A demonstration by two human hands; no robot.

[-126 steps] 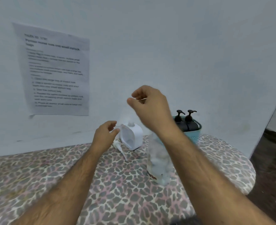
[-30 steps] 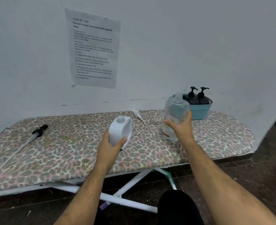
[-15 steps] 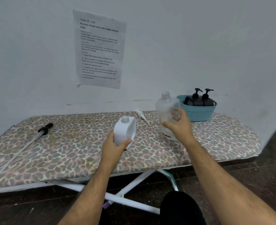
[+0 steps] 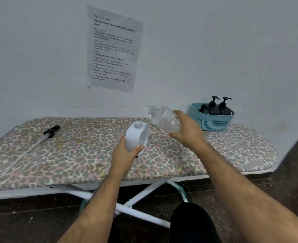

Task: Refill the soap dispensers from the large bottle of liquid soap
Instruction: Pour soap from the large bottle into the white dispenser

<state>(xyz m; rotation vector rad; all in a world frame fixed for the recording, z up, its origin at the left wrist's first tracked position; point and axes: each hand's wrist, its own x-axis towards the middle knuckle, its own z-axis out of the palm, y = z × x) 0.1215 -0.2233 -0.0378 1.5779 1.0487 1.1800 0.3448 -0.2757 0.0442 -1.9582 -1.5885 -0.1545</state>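
Head view, left to right: a black-capped pump tube [image 4: 39, 140] lies at nine o'clock on the leopard-print ironing board [image 4: 74, 155], well apart from the work. Near the centre, the left hand [image 4: 125, 155] wraps its grip round the lower body of the white dispenser [image 4: 136, 137], thumb across the front, holding it upright on the board with its open neck at twelve o'clock. That plastic shell looks light and stiff; low on the body seems the right hold, steadying it against tipping. Just beside it, at two o'clock, the right hand [image 4: 186, 130] grips the base half of the clear soap bottle [image 4: 164, 118], tilted with its open mouth toward ten o'clock, near but not over the dispenser's neck. Thin walls would likely flex, and any soap would make them slippery. Farther right, a teal basket [image 4: 213, 123] holds two black dispensers [image 4: 216, 109].
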